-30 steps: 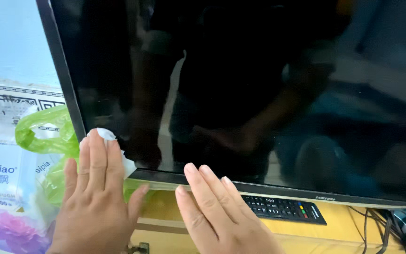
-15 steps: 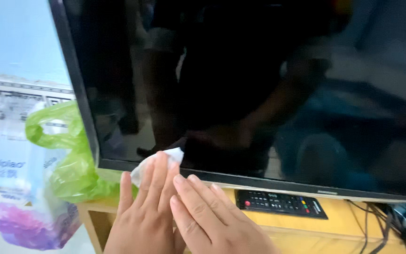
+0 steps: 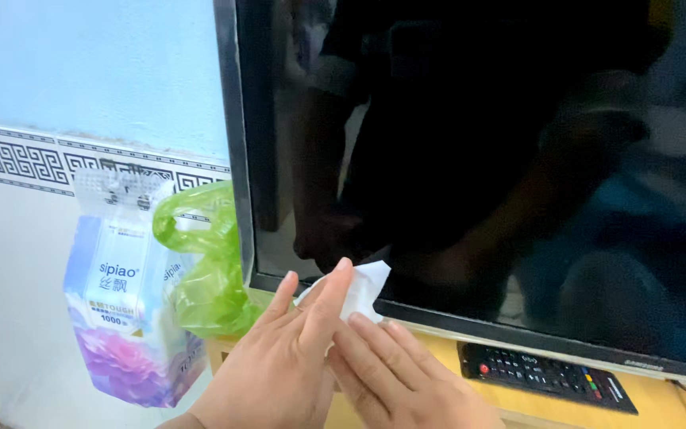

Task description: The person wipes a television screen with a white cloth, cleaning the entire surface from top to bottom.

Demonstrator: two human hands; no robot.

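Here, nearest to me, my left hand [image 3: 275, 369] and right hand [image 3: 406, 381] lie side by side and touching, fingers stretched flat and pointing up toward the TV [image 3: 478, 159]. Neither is closed in a fist; both are pressed open-palmed over a white tissue [image 3: 363, 286]. My left fingers [image 3: 323, 298] cover the tissue's left part, and my right fingers [image 3: 375, 342] sit just below and beside them, overlapping at the tips. The tissue pokes out above my fingertips, its upper corner lying against the bottom-left part of the dark screen, right at the lower frame of the TV.

Just past my hands is the yellow wooden shelf [image 3: 653, 401] that the TV stands on. A black remote [image 3: 545, 375] with coloured buttons lies flat on it, right of my hands, under the TV's lower edge.

To the left, at the end of the shelf, a crumpled green bag [image 3: 204, 270] sits against the TV's left frame. Touching it on the left hangs a soft pack [image 3: 125, 318] of tissues, white and blue with purple flowers, its top clipped up against the wall.

Farthest back is the wall [image 3: 89, 71], pale blue above and white below, with a patterned tile border [image 3: 17, 159] running between. The black screen shows dim reflections only.
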